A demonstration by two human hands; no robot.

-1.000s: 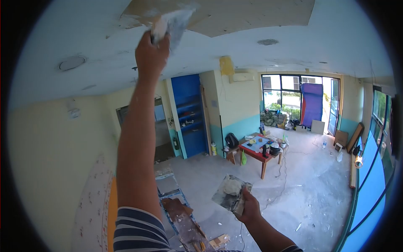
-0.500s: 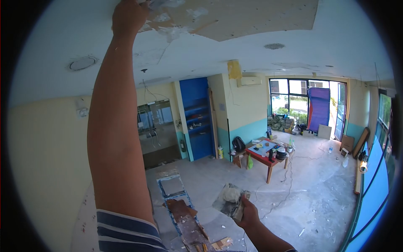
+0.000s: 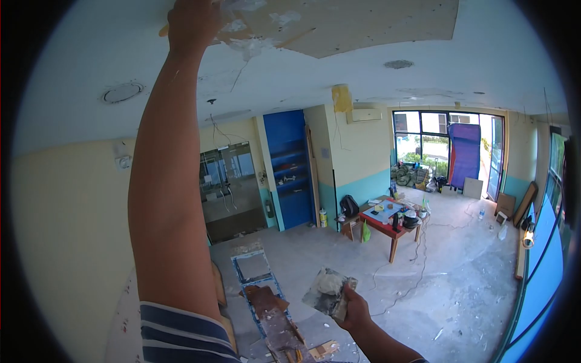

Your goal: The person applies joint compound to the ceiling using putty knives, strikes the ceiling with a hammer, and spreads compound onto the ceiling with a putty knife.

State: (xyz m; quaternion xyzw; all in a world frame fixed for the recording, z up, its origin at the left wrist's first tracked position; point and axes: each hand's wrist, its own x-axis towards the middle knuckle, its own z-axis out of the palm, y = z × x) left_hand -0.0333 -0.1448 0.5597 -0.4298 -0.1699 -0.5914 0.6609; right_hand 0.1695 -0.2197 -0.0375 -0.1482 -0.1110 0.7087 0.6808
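My left hand [image 3: 195, 25] is raised overhead against the ceiling, its fingers closed. The orange handle end of what looks like a putty knife [image 3: 163, 30] sticks out beside the wrist; its blade is hidden. Close to this hand, white smears of filler [image 3: 251, 46] cover the joint of a bare beige ceiling board [image 3: 375, 27]. Lower down, my right hand [image 3: 356, 310] grips the edge of a square putty board [image 3: 315, 298]. A lump of whitish putty [image 3: 330, 283] sits on top of it.
Below stands a blue-stained ladder [image 3: 269, 278] with a brown plank [image 3: 272, 314]. A red-edged table [image 3: 387, 228] carries cups, papers and tools. Cables [image 3: 417, 260] trail over the debris-strewn floor [image 3: 472, 290]. Blue shelving [image 3: 284, 175] stands behind; wires hang from the ceiling.
My left hand has shifted slightly right along the ceiling, and the orange handle end shows more. My right hand and the putty board moved a little left. The view has turned slightly.
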